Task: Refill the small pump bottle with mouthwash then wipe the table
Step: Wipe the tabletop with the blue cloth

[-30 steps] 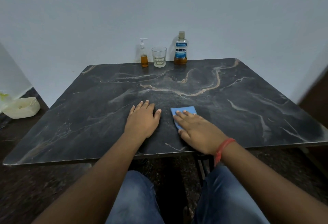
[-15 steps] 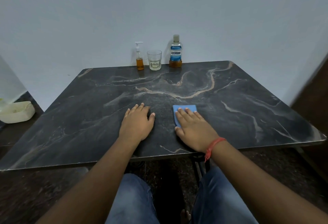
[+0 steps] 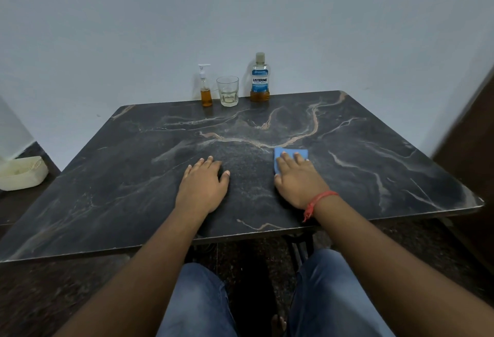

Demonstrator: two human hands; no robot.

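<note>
A person's right hand [image 3: 298, 177] presses a blue cloth [image 3: 291, 155] flat-fingered on the table [image 3: 107, 176]; the left hand [image 3: 202, 185] rests flat, holding nothing.

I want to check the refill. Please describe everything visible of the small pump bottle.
The small clear plastic pump bottle has a white pump head and a slim body. Amber liquid fills about its lower third. It stands upright at the far edge of the dark marble-pattern table, left of the clear drinking glass, apart from it. Nothing touches it.

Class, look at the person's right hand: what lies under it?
A blue cloth lies flat on the dark table under the right hand. Only its far edge and left side show; the rest is covered.
</note>
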